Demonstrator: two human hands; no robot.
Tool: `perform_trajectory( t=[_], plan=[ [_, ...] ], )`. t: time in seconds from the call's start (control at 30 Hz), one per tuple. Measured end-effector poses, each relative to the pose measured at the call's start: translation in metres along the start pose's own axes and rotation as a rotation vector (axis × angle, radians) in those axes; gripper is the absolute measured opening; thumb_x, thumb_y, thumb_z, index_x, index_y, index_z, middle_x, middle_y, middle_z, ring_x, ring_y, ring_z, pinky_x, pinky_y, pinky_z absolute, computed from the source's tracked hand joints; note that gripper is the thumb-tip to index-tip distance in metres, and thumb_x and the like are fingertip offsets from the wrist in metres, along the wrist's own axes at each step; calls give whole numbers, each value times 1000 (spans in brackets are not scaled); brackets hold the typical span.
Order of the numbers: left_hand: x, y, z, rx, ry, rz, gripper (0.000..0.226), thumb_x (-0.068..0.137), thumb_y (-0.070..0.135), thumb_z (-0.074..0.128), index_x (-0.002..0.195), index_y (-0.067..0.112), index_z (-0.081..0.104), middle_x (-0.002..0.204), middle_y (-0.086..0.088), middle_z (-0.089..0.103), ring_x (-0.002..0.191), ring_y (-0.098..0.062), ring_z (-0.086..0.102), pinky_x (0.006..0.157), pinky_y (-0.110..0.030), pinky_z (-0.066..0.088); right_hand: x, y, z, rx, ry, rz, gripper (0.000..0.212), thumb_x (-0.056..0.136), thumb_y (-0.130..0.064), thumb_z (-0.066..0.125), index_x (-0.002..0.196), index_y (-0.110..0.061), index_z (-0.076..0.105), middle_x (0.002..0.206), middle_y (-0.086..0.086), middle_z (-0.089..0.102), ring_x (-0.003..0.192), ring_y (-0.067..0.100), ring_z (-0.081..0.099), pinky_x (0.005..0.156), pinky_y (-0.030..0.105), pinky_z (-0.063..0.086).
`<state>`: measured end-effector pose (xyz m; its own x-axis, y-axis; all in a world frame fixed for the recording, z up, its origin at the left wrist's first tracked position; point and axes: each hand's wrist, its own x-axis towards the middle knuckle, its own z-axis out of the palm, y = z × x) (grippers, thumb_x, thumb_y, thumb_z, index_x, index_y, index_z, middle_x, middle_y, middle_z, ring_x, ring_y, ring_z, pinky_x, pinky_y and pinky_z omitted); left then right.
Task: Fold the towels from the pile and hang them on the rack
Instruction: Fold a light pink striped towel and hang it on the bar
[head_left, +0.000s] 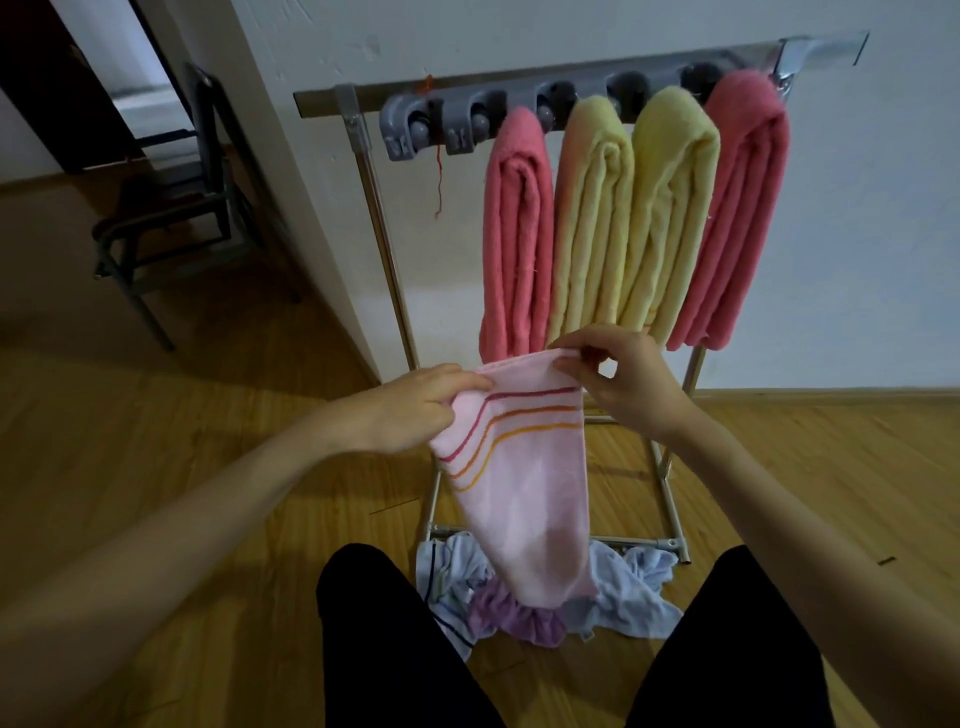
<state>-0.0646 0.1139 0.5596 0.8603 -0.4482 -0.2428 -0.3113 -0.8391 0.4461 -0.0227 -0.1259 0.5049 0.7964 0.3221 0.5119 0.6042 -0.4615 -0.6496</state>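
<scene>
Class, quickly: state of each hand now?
Left hand: holds the pink towel.
Right hand: pinches the pink towel's top edge.

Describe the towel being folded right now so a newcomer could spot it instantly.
Start at the metal rack against the white wall, with four folded towels hanging from it. In front of it, the left hand and right hand hold up the pale pink towel. It alone has three curved stripes: red, orange and yellow.

A room in a home: a wood-plank floor (156, 415), plain white walls (857, 260), a dark chair (171, 208) by a doorway at the far left, and a metal rack (384, 218) hung with folded towels (670, 218) against the far wall.
</scene>
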Motion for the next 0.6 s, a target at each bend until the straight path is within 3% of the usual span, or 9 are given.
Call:
perform_trajectory(
  t=[0.17, 0.23, 0.33, 0.47, 0.6],
  plan=[
    [3, -2, 5, -175, 137, -26, 78, 60, 15, 36, 137, 9, 46, 142, -7, 43, 128, -9, 36, 92, -4, 23, -6, 0, -1, 146, -55, 78, 16, 78, -16, 77, 91, -9, 71, 77, -1, 68, 66, 12, 59, 65, 32, 53],
    [3, 4, 8, -309, 147, -2, 72, 59, 11, 38, 129, 15, 51, 133, -1, 51, 117, -1, 45, 90, -7, 33, -10, -2, 6, 174, -39, 81, 12, 79, -15, 76, 87, -9, 70, 75, -2, 67, 63, 8, 58, 63, 31, 52],
    [3, 12, 11, -480, 146, 16, 57, 64, 0, 43, 112, 28, 53, 109, 17, 56, 92, 16, 55, 72, -3, 41, -16, -9, 19, 216, -25, 70, 8, 80, -9, 74, 85, -10, 68, 72, -5, 64, 62, 5, 56, 60, 24, 50],
    [3, 12, 13, -510, 192, -49, 60, 61, 10, 46, 119, 25, 52, 102, 9, 59, 85, -2, 57, 62, -12, 44, -19, -20, 35, 228, 23, 33, 18, 79, -6, 73, 86, -19, 63, 70, -17, 56, 61, 4, 54, 59, 18, 46],
    [-1, 14, 19, -548, 204, -22, 48, 84, -8, 50, 121, 23, 51, 101, 2, 61, 92, -16, 61, 74, -24, 50, -18, -29, 45, 241, 24, -14, 19, 80, -8, 73, 89, -21, 62, 76, -15, 58, 63, 8, 54, 59, 26, 49]
  ],
)
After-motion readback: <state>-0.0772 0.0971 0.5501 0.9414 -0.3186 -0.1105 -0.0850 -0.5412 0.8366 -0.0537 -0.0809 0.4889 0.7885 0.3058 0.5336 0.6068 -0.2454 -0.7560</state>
